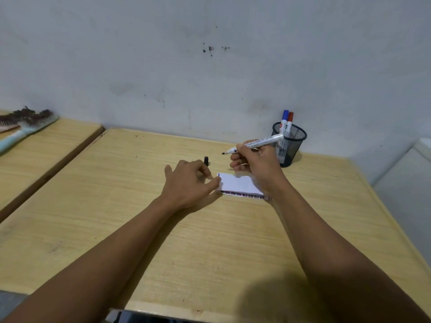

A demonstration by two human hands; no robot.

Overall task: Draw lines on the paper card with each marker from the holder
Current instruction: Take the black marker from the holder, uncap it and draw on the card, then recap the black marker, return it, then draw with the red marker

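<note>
A white paper card (pixel 238 184) lies flat on the wooden table (pixel 163 229), with one short dark line at its left edge and a printed strip along its near edge. My left hand (pixel 189 183) rests on the table and its fingertips press the card's left edge. My right hand (pixel 254 163) holds an uncapped black marker (pixel 256 143) above the card, tip pointing left and clear of the paper. The marker's black cap (pixel 206 160) stands on the table behind my left hand. A black mesh holder (pixel 289 143) at the back right contains a blue marker (pixel 284 118) and a red marker (pixel 290 121).
A grey wall (pixel 210 66) runs right behind the table. A second wooden table (pixel 35 155) stands to the left across a narrow gap, with brushes (pixel 25 122) on it. A white surface (pixel 408 183) sits beyond the table's right edge.
</note>
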